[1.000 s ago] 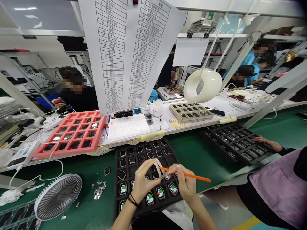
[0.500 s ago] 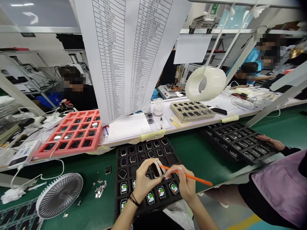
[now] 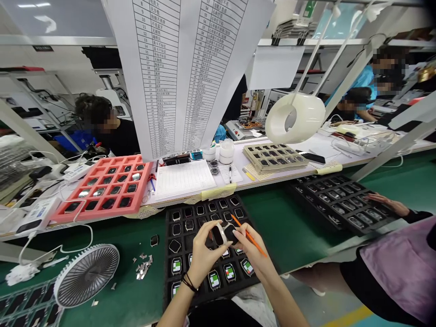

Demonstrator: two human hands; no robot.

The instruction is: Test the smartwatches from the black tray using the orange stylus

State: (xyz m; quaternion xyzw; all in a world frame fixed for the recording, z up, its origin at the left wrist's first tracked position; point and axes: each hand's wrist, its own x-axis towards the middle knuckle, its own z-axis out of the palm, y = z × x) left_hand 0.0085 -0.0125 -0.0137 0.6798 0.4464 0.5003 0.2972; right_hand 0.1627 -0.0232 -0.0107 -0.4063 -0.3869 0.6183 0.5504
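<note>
Over the black foam tray (image 3: 170,284) of watches, my left hand (image 3: 204,250) grips a watch body (image 3: 218,235) by its edges between thumb and fingers, with its dark face showing. Right beside it, my right hand (image 3: 254,252) pinches a dark, squarish piece (image 3: 230,234) close to the watch body. An orange stick (image 3: 252,238) lies across the right fingers, tilted, with its upper end past the fingertips. Several watches in the tray's lower rows show lit green and white screens; the upper rows have dark screens.
At left are a grey fan (image 3: 86,274), small metal scraps (image 3: 145,268) and a loose watch (image 3: 154,240). A pink tray (image 3: 139,195) and beige tray (image 3: 275,168) stand on the shelf. A person's hand (image 3: 388,203) touches black trays (image 3: 361,227) at right. Paper hangs in front.
The orange stick has swung steeper and back into my right hand, away from the watch body. My right fingers now hold a dark piece beside it. The watch body has turned slightly.
</note>
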